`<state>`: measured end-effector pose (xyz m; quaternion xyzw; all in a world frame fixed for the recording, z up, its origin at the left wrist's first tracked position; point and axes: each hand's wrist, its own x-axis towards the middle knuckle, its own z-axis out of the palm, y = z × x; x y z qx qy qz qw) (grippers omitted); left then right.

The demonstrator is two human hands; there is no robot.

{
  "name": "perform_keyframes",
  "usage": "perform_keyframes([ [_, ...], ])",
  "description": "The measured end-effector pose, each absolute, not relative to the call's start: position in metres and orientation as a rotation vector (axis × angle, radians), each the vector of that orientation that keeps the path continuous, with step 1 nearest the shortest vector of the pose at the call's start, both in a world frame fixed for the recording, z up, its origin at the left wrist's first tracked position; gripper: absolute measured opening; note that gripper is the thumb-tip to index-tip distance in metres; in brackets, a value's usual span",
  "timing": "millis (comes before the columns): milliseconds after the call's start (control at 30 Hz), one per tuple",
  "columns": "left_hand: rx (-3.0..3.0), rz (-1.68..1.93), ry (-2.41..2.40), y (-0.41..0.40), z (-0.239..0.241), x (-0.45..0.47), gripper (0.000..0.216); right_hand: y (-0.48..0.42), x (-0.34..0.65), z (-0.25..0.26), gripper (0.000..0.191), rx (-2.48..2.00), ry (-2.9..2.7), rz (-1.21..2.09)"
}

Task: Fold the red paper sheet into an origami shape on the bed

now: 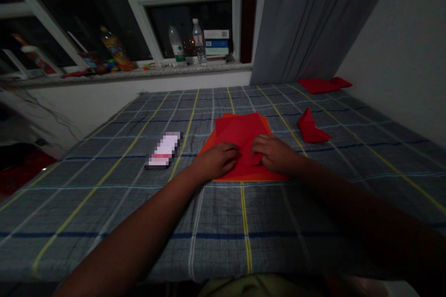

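A small stack of red paper sheets (240, 132) lies on the grey checked bedsheet (223, 222) in front of me. My left hand (218, 160) rests on the near left part of the top sheet, fingers curled and pressing down. My right hand (275, 153) presses on the near right part, fingers bent and pinching the paper's edge between the two hands. The top sheet sits skewed over an orange-red sheet below it.
A blurred phone-like object (164, 150) lies left of the paper. A folded red paper piece (311, 127) and more red paper (322, 84) lie to the far right. Bottles (198, 41) and books (216, 42) stand on the windowsill; a grey curtain (306, 18) hangs at right.
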<state>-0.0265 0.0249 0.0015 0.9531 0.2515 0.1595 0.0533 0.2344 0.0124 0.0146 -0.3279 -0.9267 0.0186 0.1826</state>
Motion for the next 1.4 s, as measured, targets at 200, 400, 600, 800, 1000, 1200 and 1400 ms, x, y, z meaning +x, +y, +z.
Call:
perform_keyframes([
  [200, 2.91, 0.428, 0.792, 0.024, 0.003, -0.028, 0.038, 0.014, 0.241, 0.024, 0.035, -1.046, -2.66, 0.029],
  [400, 2.954, 0.442, 0.81, 0.025, 0.005, -0.027, 0.044, 0.018, 0.247, 0.018, 0.049, -0.967, -2.75, 0.218],
  [600, 2.984, 0.438, 0.789, 0.029, 0.003, -0.028, 0.036, 0.024, 0.249, 0.01, 0.047, -0.924, -2.716, 0.376],
  [800, 2.973, 0.395, 0.729, 0.027, 0.007, -0.03, 0.029, 0.028, 0.254, 0.015, 0.039, -0.938, -2.58, 0.444],
  [1000, 2.905, 0.357, 0.555, 0.019, 0.012, -0.025, 0.03, 0.028, 0.255, 0.013, 0.03, -1.066, -2.459, 0.458],
  [1200, 2.848, 0.38, 0.694, 0.02, 0.005, -0.021, 0.03, 0.025, 0.245, 0.006, 0.032, -1.182, -2.376, 0.324],
  [1400, 2.818, 0.361, 0.828, 0.02, 0.002, -0.018, 0.035, 0.03, 0.235, -0.011, 0.038, -1.225, -2.322, 0.163],
])
